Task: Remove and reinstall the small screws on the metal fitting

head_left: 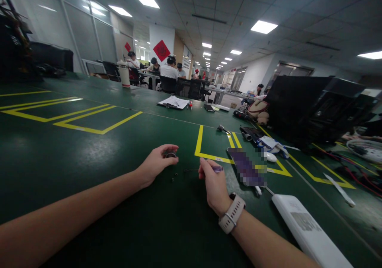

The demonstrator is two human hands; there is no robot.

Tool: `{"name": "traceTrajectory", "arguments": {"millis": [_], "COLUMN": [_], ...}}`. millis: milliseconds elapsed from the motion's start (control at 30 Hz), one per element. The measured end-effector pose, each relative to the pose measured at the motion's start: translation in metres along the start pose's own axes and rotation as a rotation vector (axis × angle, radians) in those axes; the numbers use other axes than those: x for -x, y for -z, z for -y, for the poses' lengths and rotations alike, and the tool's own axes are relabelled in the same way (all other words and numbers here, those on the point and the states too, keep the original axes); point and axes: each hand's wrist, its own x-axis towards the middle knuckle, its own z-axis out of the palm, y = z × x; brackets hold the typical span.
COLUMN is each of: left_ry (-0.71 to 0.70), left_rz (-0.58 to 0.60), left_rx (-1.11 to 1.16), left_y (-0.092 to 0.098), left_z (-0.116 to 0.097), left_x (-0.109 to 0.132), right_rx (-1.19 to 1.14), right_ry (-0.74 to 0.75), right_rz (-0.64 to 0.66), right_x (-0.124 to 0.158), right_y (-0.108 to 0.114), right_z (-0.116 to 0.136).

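Right grip (212, 182) holding purple-handled screwdriver (218, 169), left grip (157, 164) holding round part (171, 155), blurred label (307, 222) on white block (320, 245)

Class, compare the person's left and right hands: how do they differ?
The left hand holds a small round piece; the right hand holds a thin-shafted tool. The left wrist is bare, while the right wears a pale-strapped watch. Both are at the green table.

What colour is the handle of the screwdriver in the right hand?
The screwdriver handle is purple, seen best in the head view.
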Motion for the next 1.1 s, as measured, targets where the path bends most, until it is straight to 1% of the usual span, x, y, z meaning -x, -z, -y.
{"name": "traceTrajectory", "arguments": {"millis": [67, 167, 433, 533, 633, 733, 833, 900, 967, 1100], "left_ry": [0.042, 0.080, 0.154, 0.167, 0.136, 0.084, 0.071, 0.075, 0.076, 0.058], "left_rz": [0.012, -0.001, -0.039, -0.030, 0.022, 0.063, 0.059, 0.049, 0.048, 0.052], "left_rx": [0.105, 0.215, 0.432, 0.500, 0.491, 0.424, 0.341, 0.325, 0.335, 0.325], "left_y": [-0.002, -0.003, -0.004, -0.005, -0.005, -0.005, -0.005, -0.004, -0.004, -0.003], "left_z": [-0.002, -0.004, -0.008, -0.010, -0.010, -0.010, -0.011, -0.011, -0.011, -0.009], "left_x": [0.001, 0.003, 0.001, 0.001, 0.003, 0.005, 0.007, 0.007, 0.007, 0.006], "right_rx": [0.029, 0.054, 0.119, 0.151, 0.164, 0.149, 0.111, 0.090, 0.075, 0.071], "right_ry": [0.012, 0.009, -0.002, -0.001, 0.000, 0.026, 0.069, 0.103, 0.152, 0.252], "right_rz": [0.000, -0.003, 0.011, 0.020, 0.028, 0.022, 0.004, 0.010, 0.044, 0.180], "right_x": [0.001, 0.002, 0.001, 0.001, 0.001, 0.002, 0.004, 0.006, 0.008, 0.013], "right_y": [0.000, 0.001, 0.000, -0.001, -0.001, -0.001, 0.001, 0.002, 0.003, 0.004], "right_z": [0.001, 0.002, 0.001, 0.002, 0.003, 0.003, 0.004, 0.006, 0.010, 0.017]}}
